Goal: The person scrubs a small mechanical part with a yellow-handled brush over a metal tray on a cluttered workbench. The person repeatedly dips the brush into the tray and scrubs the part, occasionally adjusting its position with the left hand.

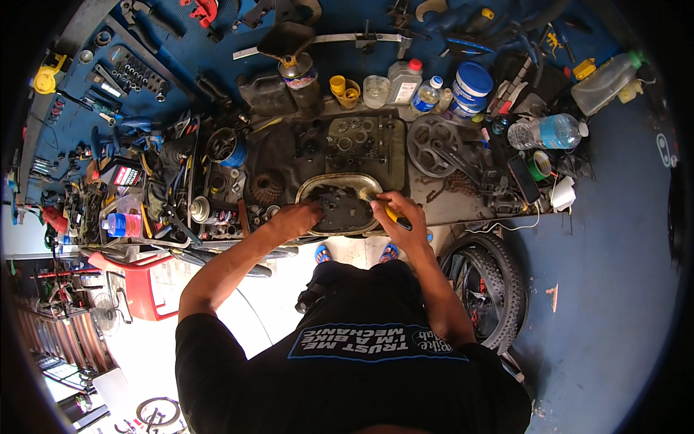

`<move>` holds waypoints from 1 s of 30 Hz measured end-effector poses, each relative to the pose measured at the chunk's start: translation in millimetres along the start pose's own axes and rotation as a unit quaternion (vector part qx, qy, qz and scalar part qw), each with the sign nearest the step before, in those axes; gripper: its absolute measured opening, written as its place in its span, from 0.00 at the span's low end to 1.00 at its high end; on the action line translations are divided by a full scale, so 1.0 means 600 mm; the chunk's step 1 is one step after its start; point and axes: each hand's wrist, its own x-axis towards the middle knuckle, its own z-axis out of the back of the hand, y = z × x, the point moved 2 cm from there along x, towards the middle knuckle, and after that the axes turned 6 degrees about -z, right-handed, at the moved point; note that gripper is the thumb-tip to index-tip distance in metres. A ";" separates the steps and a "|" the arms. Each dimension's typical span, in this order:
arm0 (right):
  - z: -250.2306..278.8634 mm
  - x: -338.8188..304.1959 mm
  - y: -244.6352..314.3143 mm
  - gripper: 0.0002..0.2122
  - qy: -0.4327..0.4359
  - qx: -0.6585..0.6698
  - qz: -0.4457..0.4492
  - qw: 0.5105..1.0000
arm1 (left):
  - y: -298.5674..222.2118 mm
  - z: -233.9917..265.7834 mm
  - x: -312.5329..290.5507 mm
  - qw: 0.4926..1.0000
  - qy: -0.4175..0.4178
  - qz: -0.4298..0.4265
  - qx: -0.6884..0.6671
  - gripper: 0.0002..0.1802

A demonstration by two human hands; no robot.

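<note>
Gripping a brush [395,215] by its yellow-and-black handle, my right hand [406,208] is at the right side of an oval tray [337,176], and the brush's pale bristles point inward over the tray. My left hand [296,219] is at the tray's left side with its fingers curled in over the rim; I can't tell whether they pinch anything. Dark, greasy parts [334,200] lie in the tray between my hands, and the tray sits at the near edge of the bench [463,207]. Just left of it is a stack of gears [267,186]. Beyond the tray, rings and small parts are laid out on a dark mat [394,148], with a crank and chainring [432,148] to the right of that. Farther right are a phone [523,180] and a clear water bottle [543,134] lying on its side. Along the back stand yellow cups [346,92], a grey bottle with a red cap [404,83] and a blue-and-white tub [471,88]. Tools hang on the blue wall [210,54] behind. Below the bench, my blue sandals [389,252] show on the floor, and knobbly tyres [512,289] are at my right.
</note>
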 end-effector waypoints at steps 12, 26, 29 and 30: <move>0.003 -0.002 0.001 0.15 0.003 -0.014 -0.015 1.000 | -0.007 -0.002 0.011 0.998 -0.005 0.012 0.069 0.11; -0.001 -0.003 -0.007 0.14 0.002 -0.010 -0.014 1.000 | -0.003 -0.003 0.025 0.994 -0.089 0.013 0.063 0.14; 0.003 -0.004 -0.009 0.14 -0.003 -0.016 -0.014 1.000 | -0.001 0.012 0.036 0.996 -0.053 0.073 -0.025 0.14; 0.005 -0.004 -0.010 0.14 -0.005 -0.019 -0.015 1.000 | -0.002 0.021 0.040 0.993 -0.039 0.095 -0.054 0.14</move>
